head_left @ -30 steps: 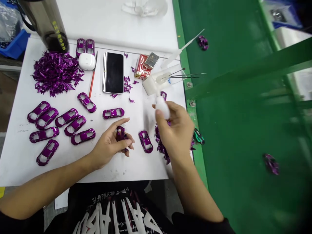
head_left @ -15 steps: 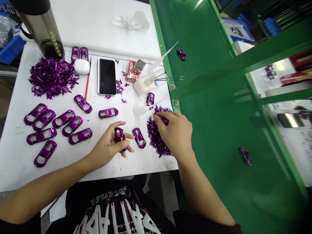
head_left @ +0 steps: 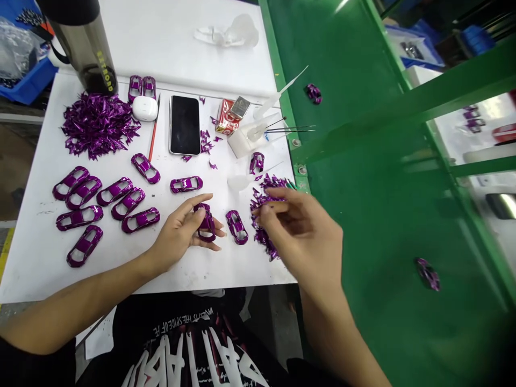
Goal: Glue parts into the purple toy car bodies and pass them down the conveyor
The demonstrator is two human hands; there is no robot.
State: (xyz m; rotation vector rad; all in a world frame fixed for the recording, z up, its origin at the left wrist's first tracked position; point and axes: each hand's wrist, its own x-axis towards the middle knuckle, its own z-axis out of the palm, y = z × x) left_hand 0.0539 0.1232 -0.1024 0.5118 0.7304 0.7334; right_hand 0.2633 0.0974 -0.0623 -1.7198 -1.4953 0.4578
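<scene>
My left hand [head_left: 175,236] is closed around a small purple car body shell [head_left: 207,226], gripping it between thumb and fingers above the table. My right hand [head_left: 308,236] is raised over the right-hand pile of small purple pointed parts [head_left: 264,241]. Its thumb and index finger are pinched together; whatever lies between them is too small to name. Another purple car shell [head_left: 236,227] rests on the table between my hands. A white dropper bottle [head_left: 237,183] with a thin tip lies just beyond it.
Several purple car shells [head_left: 84,245] lie at the left, below a larger pile of purple parts [head_left: 97,123]. Farther back are a tall bottle [head_left: 94,59], a white earphone case [head_left: 145,109], a phone [head_left: 184,126] and a white block holding tweezers [head_left: 244,141]. A green surface [head_left: 363,215] borders the right.
My right hand has risen from the pile, its fingertips pinched. My left hand has turned the car shell, showing more of its frame. The whole view has shifted slightly.
</scene>
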